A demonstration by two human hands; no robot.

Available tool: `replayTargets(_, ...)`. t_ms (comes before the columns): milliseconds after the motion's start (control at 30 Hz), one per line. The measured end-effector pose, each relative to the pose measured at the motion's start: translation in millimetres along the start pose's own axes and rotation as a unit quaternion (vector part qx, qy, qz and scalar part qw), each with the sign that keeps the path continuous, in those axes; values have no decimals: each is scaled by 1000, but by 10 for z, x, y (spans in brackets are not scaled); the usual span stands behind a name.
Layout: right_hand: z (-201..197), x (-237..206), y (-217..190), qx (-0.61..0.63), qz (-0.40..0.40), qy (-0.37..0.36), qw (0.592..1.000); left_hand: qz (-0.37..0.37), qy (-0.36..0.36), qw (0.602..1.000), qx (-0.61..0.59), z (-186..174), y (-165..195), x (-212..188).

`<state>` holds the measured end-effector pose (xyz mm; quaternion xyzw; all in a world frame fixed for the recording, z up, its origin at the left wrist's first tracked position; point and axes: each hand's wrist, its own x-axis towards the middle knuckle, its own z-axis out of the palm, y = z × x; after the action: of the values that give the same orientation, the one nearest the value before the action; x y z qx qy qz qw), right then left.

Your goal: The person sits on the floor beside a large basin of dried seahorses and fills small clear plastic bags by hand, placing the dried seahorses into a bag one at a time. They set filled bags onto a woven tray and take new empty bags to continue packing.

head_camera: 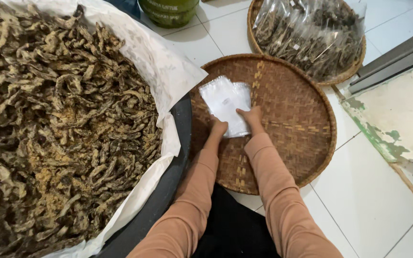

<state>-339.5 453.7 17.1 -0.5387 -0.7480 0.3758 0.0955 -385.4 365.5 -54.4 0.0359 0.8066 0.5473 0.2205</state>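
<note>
Clear plastic pouches [226, 104], a thin stack, lie on the round woven tray [292, 143] directly under both hands. They look light, limp and slippery, probably best pinched at an edge. The left hand [218, 128] presses fingertips on the stack's near edge; the right hand [252, 117] pinches its right side. Both arms reach forward, sleeves extended. Left of them sits a paper-lined basin of dried strips [63, 124]; beyond, a basket of filled bags [311, 36].

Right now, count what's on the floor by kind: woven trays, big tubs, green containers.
Woven trays: 2, one under the hands with a stack of clear plastic bags, one holding filled packets
Dark tub lined with white paper, full of dried strips: 1
Green container: 1
Total: 4
</note>
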Motion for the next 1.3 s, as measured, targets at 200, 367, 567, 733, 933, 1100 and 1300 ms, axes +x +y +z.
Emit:
replayTargets(200,-91,-128,247,280,79,-244,925,12,-64,996,-67,-105,-235,-84)
replayTargets(367,-300,-440,655,397,-16,-290,871,38,-50,995,-74,-273,-370,-377)
replayTargets(567,-882,-1271,1255,420,-146,-230,866,-50,-334,841,-422,-601,-264,-1207)
replayTargets(733,-1367,-2498,1391,347,-268,-181,880,69,-335,834,-432,-1331,-139,-2446)
replayTargets(933,-1533,-4026,1120,420,-338,-347,767,195,-201,868,-411,-2964,-126,-3950)
replayTargets(1100,-1189,-4246,800,526,-385,-398,645,226,135,869,-419,-4739,-697,-5006)
replayTargets(1300,-13,-3581,777,142,-479,-37,866,229,521,748,-342,-6279,-2139,-5489)
